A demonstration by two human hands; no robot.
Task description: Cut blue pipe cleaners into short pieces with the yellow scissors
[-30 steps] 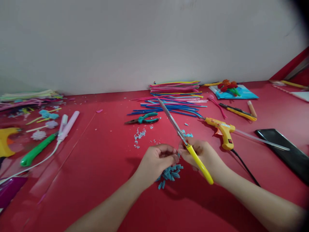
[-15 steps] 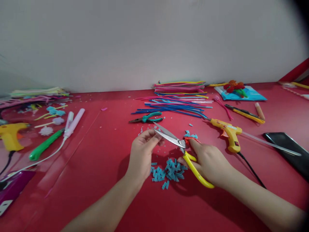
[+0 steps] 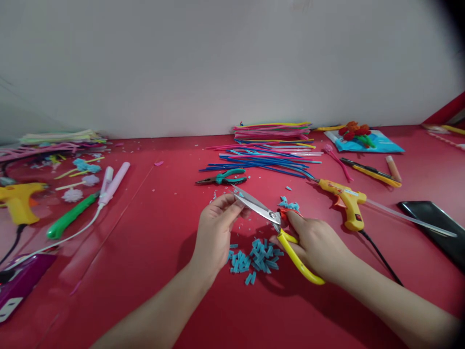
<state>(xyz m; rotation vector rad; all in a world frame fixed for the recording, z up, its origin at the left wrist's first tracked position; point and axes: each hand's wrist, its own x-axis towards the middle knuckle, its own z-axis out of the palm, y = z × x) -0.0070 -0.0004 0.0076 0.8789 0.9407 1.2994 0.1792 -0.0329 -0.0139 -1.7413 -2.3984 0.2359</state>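
Note:
My right hand (image 3: 316, 245) grips a pair of scissors (image 3: 298, 261) with yellow-sleeved handles and silver blades, parted a little and pointing up and left. My left hand (image 3: 218, 228) is closed in a pinch at the blade tips. What its fingertips hold is mostly hidden; a speck of light blue shows there. Below the blades lies a pile of short blue strips (image 3: 259, 257). Smaller blue bits (image 3: 286, 202) lie just beyond my right hand, near something red (image 3: 285, 212) partly hidden by it.
Beyond my hands are teal-handled pliers (image 3: 227, 177) and pipe cleaners (image 3: 261, 162). To the right lie a yellow glue gun (image 3: 345, 198), a box cutter (image 3: 370, 172) and a black phone (image 3: 432, 228). Leftward are another glue gun (image 3: 22, 201), a green-handled tool (image 3: 70, 218) and a purple power strip (image 3: 31, 278).
Everything has shifted slightly rightward in the view. Both hands and the scissors keep nearly the same pose, the blades still slightly apart.

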